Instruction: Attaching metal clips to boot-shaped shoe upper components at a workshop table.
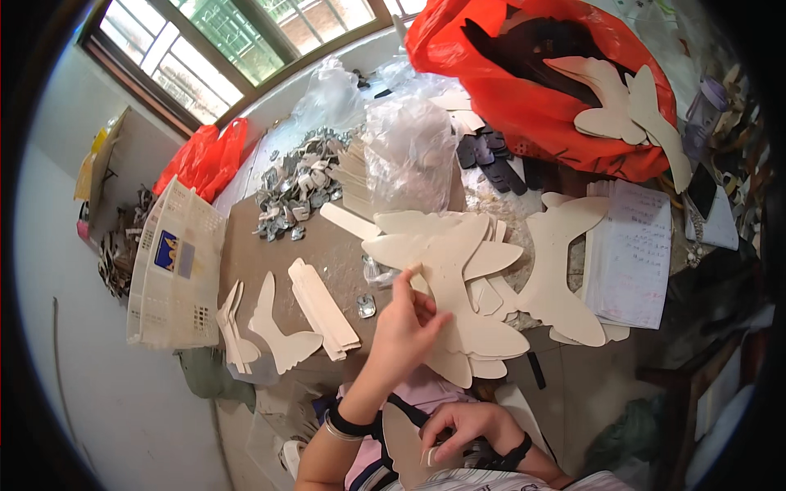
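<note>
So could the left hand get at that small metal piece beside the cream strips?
Probably yes. The metal piece lies just left of the left hand, with only bare table seen between them. Its fingers are at the stacked cream cut-outs, though, so it would likely have to leave those first.

So your view was the head cam, left one of a side-by-side fisheye pair. It looked down from your head, fairly close over your left hand (407,317) and right hand (468,425), and faced forward past your grip: tabletop (246,254) beyond it, window (233,49) way farther off to the left. Straight lines bent near the rim, lol.
</note>
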Tool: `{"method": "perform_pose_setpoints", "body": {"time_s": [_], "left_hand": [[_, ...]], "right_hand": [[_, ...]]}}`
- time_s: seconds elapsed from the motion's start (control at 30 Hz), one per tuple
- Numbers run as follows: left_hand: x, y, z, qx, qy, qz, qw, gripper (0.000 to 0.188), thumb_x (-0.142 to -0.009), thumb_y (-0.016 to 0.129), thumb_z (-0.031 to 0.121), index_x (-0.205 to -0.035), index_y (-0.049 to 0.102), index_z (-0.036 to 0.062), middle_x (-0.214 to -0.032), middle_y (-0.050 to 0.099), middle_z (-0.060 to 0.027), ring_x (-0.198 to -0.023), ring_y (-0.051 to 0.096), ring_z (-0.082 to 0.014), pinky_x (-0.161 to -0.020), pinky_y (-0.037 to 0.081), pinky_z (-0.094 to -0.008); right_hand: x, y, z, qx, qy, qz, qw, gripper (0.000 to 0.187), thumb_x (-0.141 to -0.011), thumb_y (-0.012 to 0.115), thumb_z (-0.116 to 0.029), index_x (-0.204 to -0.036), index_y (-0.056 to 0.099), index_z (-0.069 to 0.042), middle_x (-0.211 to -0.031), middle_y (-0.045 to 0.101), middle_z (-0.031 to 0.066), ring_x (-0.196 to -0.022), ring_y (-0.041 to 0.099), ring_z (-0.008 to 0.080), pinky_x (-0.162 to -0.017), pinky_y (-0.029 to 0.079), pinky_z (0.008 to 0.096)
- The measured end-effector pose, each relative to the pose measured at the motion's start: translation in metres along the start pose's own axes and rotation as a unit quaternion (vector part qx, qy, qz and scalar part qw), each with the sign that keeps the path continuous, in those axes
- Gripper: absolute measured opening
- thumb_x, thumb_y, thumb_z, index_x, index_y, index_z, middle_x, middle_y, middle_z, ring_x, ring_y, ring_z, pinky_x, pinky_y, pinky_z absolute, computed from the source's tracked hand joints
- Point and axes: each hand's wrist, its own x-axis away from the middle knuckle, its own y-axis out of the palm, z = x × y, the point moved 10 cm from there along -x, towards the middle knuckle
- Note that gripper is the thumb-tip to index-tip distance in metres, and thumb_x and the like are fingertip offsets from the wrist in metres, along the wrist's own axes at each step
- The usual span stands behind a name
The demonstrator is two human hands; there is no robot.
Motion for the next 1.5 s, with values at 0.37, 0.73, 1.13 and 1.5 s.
{"method": "perform_pose_setpoints", "body": {"time_s": [0.37,0.73,1.13,1.5], "left_hand": [[0.044,-0.176,-0.015,0.236,0.027,0.202,0.950,0.071,-0.089,0.054,-0.004,-0.145,0.011,-0.0050,-0.105,0.061,-0.0091,-0.094,0.060,-0.0138,-0.083,0.049,-0.0256],[0.042,-0.152,-0.028,0.277,0.016,0.154,0.948,0.056,-0.091,0.054,-0.001,-0.142,0.033,-0.0023,-0.104,0.064,-0.0063,-0.095,0.061,-0.0117,-0.084,0.048,-0.0239],[0.009,-0.022,0.011,-0.073,0.104,-0.030,0.991,0.052,-0.080,0.071,0.012,-0.127,0.050,0.0012,-0.096,0.062,-0.0090,-0.091,0.060,-0.0215,-0.082,0.049,-0.0314],[0.037,-0.071,0.058,-0.179,0.103,0.139,0.969,0.021,-0.092,0.051,0.014,-0.108,0.052,0.0005,-0.092,0.056,-0.0232,-0.075,0.058,-0.0450,-0.067,0.048,-0.0477]], "right_hand": [[-0.002,0.000,0.000,-0.035,0.009,0.038,0.999,0.020,-0.079,0.071,0.000,-0.098,0.068,0.006,-0.090,0.068,0.0092,-0.083,0.060,0.0134,-0.073,0.045,0.0246],[-0.007,-0.013,0.003,-0.010,-0.022,0.119,0.993,0.022,-0.083,0.070,-0.004,-0.104,0.068,0.002,-0.098,0.068,0.0042,-0.087,0.060,0.0089,-0.080,0.048,0.0234],[-0.002,-0.011,0.016,-0.049,0.020,0.120,0.991,0.023,-0.080,0.070,0.001,-0.103,0.068,0.004,-0.100,0.068,0.0089,-0.092,0.062,0.0138,-0.084,0.047,0.0270],[0.004,-0.025,0.011,-0.042,-0.013,0.208,0.977,0.029,-0.068,0.073,0.005,-0.096,0.068,0.009,-0.099,0.069,0.0160,-0.090,0.064,0.0214,-0.080,0.048,0.0317]]}}
